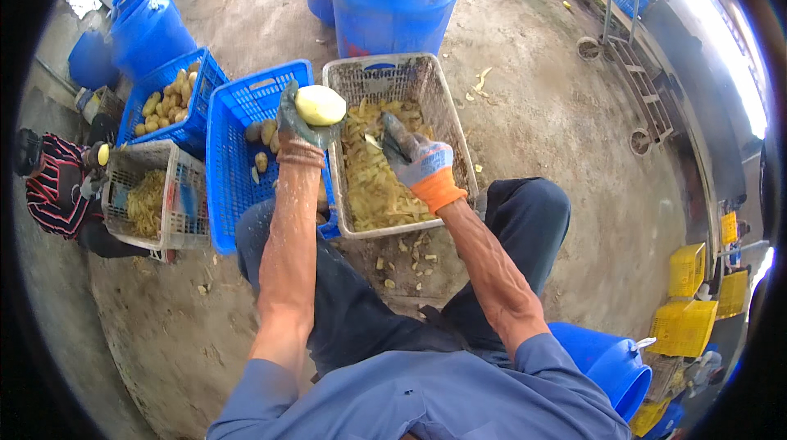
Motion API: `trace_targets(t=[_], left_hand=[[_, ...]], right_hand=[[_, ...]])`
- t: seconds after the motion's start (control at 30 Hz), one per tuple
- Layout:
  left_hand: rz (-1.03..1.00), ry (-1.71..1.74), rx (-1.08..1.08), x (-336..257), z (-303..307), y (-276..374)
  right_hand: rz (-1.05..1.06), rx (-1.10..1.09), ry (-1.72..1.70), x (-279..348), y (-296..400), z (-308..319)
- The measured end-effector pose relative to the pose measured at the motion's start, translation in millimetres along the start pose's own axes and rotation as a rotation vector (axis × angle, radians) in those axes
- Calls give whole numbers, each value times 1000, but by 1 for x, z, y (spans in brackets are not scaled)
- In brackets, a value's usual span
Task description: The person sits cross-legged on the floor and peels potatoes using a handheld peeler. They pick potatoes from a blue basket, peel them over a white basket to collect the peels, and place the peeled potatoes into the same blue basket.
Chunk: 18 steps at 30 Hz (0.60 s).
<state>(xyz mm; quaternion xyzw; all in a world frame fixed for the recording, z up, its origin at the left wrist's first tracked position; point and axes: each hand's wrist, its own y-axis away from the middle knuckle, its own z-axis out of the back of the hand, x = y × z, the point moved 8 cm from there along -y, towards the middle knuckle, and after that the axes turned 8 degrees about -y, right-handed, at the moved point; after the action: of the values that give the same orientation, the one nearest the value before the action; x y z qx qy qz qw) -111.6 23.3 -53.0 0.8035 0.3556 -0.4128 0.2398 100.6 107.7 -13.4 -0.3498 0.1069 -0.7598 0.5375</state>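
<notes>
A peeled potato [321, 105] rests in my gloved left hand [307, 117], above the gap between a blue plastic crate and a grey-white one. My right hand [415, 154], in a grey glove with an orange cuff, is closed on a small peeling tool [372, 141] whose exact kind cannot be told. It is over the grey-white crate [464, 151], which holds a thick layer of potato peelings [375, 188]. Unpeeled potatoes [268, 131] lie in the blue crate [220, 163] at left, partly hidden by my left forearm.
Another blue crate [209, 80] of potatoes stands further left. Beside it a co-worker [58, 185] holds a potato at a crate of peelings [166, 194]. A large blue barrel [393, 3] stands just beyond my crate. A hand truck [639, 83] is at right; another barrel [599, 360] lies by my right side.
</notes>
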Motion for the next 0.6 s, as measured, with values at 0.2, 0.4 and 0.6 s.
trace_targets(t=[0.2,0.4,0.6], left_hand=[[-292,-496,-88,-1,6,6],[29,92,-30,12,-8,-5],[156,258,47,22,-29,-1]], right_hand=[[142,-118,-38,59,-34,24],[48,26,228,-17,8,-4],[-384,-367,-918,-21,6,-6]])
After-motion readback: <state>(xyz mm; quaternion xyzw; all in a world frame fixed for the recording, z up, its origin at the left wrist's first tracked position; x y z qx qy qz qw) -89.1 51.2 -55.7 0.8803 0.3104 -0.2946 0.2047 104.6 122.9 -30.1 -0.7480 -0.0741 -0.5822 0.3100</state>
